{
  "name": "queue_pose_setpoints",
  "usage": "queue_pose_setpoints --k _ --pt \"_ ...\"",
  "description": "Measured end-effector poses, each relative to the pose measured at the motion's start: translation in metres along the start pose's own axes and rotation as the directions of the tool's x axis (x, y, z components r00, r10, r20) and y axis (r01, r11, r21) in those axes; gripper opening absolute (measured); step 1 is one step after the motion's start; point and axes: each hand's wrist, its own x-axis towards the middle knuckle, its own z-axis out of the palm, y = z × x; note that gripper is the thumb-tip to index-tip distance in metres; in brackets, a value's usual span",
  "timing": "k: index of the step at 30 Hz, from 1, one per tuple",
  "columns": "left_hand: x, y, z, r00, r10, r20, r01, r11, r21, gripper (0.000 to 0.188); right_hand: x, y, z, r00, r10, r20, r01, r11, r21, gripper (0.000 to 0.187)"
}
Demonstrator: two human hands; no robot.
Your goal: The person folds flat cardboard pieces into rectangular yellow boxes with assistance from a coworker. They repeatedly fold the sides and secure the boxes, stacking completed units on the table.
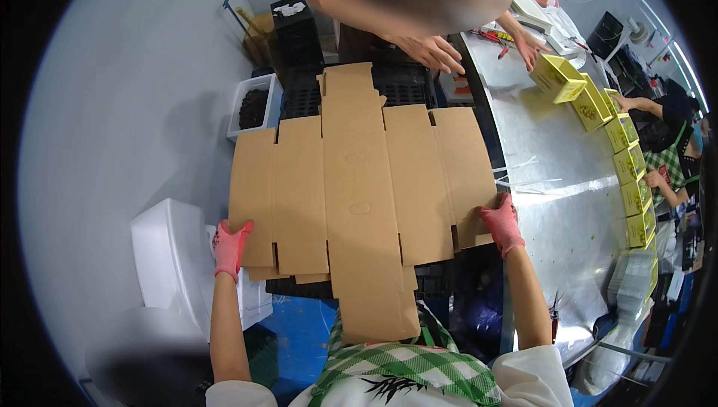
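You have the big brown card sheet [360, 182] spread out flat in front of you, over the black crate [407, 91]. Its long middle strip runs from the far side down to your green checked apron [407, 377]. Your left hand [232, 248], in a pink glove, is closed on the sheet's left edge, near the bottom corner. Your right hand [504, 225], in a pink glove too, is closed on the right edge. Your two hands are wide apart, with the whole sheet between them. I can't see the fingers tucked under the card, so I can't tell how hard you squeeze. I also can't tell if the sheet rests on the crate or hangs just over it. Some more brown card [313, 278] pokes out under the near edge

I think the step in hand is holding the sheet by both sides, while all its flaps lie flat. The next move seems to call for both hands to go together, nice and even, so the wide card doesn't bend or tip. Keep the right side away from the metal table [550, 235] beside it, because the card's edge could bump there
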Motion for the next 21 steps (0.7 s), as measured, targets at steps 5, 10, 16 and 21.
queue_pose_setpoints --k 5,10,16,21 --pt "-0.019 0.028 -0.021 0.944 0.226 -0.242 -0.148 0.942 0.303 0.052 -0.026 -0.045 -0.019 0.987 -0.156 -0.043 0.142 0.963 -0.231 0.049" --pt "-0.038 0.053 -0.002 0.889 0.421 -0.180 -0.366 0.889 0.273 0.045 -0.048 -0.056 0.032 0.829 -0.541 0.145 0.531 0.676 -0.511 0.034" --pt "-0.069 0.077 0.020 0.876 0.439 0.200 -0.374 0.880 -0.293 0.028 -0.054 -0.043 0.072 0.724 -0.646 0.243 0.686 0.711 -0.156 0.030" --pt "-0.092 0.072 0.067 0.914 0.404 0.042 -0.402 0.884 0.238 0.060 -0.054 -0.016 0.073 0.828 -0.557 0.064 0.534 0.746 -0.398 0.077"
